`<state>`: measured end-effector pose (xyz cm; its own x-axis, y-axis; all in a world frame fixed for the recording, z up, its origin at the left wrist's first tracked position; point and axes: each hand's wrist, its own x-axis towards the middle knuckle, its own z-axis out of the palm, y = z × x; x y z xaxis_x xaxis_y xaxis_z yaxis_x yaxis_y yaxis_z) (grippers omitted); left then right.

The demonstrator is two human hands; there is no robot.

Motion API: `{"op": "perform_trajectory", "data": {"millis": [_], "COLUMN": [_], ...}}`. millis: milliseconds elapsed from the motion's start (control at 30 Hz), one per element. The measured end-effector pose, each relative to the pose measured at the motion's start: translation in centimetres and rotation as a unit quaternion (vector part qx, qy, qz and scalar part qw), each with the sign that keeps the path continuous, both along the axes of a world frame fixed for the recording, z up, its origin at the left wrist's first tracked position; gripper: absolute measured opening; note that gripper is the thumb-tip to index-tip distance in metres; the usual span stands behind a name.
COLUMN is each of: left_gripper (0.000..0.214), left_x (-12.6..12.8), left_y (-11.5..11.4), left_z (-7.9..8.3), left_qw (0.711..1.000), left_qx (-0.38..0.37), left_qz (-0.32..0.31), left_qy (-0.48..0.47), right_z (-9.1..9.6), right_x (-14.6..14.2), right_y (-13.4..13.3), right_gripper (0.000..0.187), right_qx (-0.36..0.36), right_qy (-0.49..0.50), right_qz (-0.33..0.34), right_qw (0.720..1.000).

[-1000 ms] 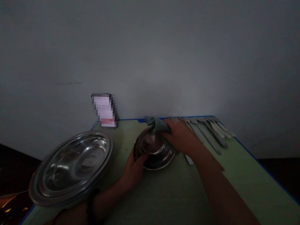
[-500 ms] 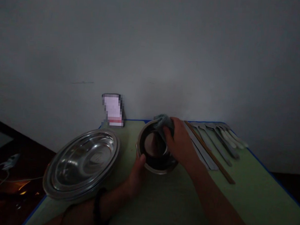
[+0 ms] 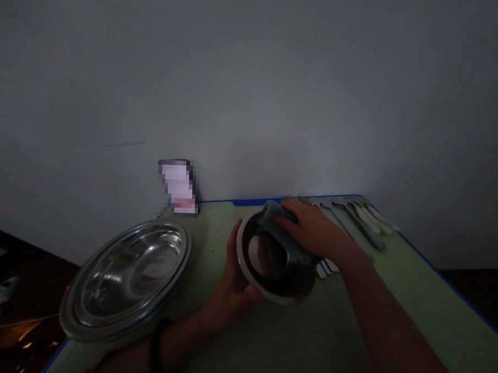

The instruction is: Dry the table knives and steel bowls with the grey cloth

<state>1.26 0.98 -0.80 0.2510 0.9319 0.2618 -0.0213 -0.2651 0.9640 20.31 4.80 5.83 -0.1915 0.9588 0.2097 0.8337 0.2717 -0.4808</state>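
Your left hand [image 3: 235,289] is curled around the near left side of the metal bowl [image 3: 260,256], its fingers along the outside and its thumb at the near rim. Your right hand [image 3: 313,228] grips the grey cloth [image 3: 276,223], which is bunched over the far rim and reaches down inside the bowl. The bowl is tilted with its mouth toward you, over the middle of the surface [image 3: 214,237] and closer to the far edge than to you; you cannot tell from here whether its base touches anything.

To your left, nested metal basins [image 3: 123,283] sit along the left edge of the surface. Near the far left corner, a phone [image 3: 178,183], its screen blurred out, leans by the wall [image 3: 253,87]. On your right, cutlery [image 3: 373,216] lies in a row toward the far right corner, white handles nearest the right edge; your right hand and forearm cover part of the row. You wear a dark bracelet [image 3: 155,347] on your left wrist. A white plug [image 3: 4,292] with a cable shows beyond the left edge.
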Motion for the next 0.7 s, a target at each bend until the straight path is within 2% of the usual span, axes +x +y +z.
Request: {"op": "perform_trajectory", "data": {"millis": [133,267,400,500,700], "left_gripper": [0.108,0.104,0.102,0.097,0.098], "left_x": [0.3,0.1,-0.2,-0.3,-0.1], "left_y": [-0.5,-0.4,-0.1,0.0,-0.3], "left_z": [0.1,-0.4,-1.0,-0.9,-0.5], "left_qw": [0.995,0.987,0.980,0.976,0.980], "left_qx": [0.023,0.104,0.184,0.217,0.198], "left_qz": [-0.092,-0.116,-0.065,-0.012,0.020], "left_qy": [-0.021,-0.030,-0.029,-0.017,0.005], "right_z": [0.1,0.5,0.8,0.5,0.0], "right_x": [0.0,0.0,-0.1,-0.4,-0.2], "right_y": [-0.6,-0.6,-0.3,-0.1,-0.1], "right_gripper": [0.018,0.022,0.036,0.044,0.025], "right_qx": [-0.059,-0.033,-0.033,-0.047,-0.090], "right_qy": [-0.041,-0.019,-0.001,0.010,0.023], "right_qz": [0.021,0.016,-0.005,-0.027,-0.037], "right_qw": [0.997,0.999,0.999,0.998,0.995]}}
